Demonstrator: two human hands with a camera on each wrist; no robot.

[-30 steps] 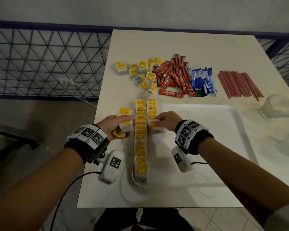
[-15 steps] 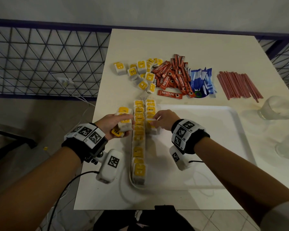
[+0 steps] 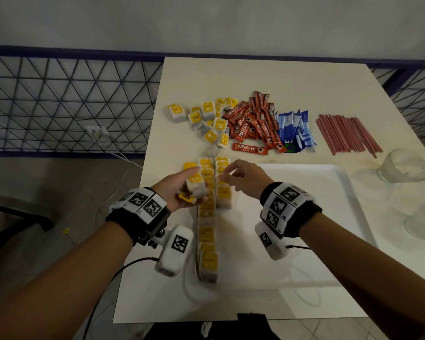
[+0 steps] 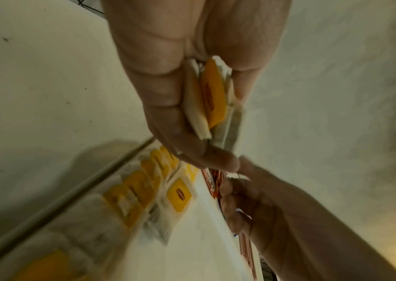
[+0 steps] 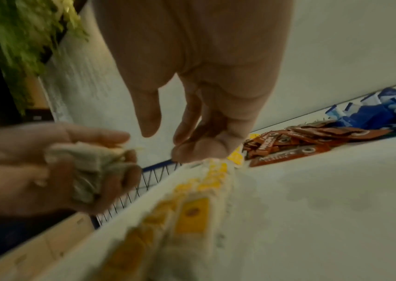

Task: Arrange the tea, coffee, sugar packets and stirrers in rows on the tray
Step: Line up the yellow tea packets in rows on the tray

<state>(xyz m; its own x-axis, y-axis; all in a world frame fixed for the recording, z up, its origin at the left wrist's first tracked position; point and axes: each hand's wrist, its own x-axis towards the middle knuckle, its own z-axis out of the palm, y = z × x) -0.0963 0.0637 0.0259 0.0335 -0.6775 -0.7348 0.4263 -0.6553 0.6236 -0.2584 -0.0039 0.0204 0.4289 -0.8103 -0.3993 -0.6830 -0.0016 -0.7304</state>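
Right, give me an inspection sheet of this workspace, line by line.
Surface: white square table; white rectangular plastic tray at its near side.
Job's things: two rows of yellow-tagged tea bags along the tray's left edge; loose tea bags, orange-red Nescafe coffee sticks, blue sugar packets and red stirrers lie beyond the tray.
Clutter: two clear glasses at the table's right edge.
Grippers: left hand grips a bunch of tea bags; right hand holds nothing, fingers by that bunch.
Cables: black wrist-camera cables; white cord on the floor.
Surroundings: blue mesh railing, pale wall.
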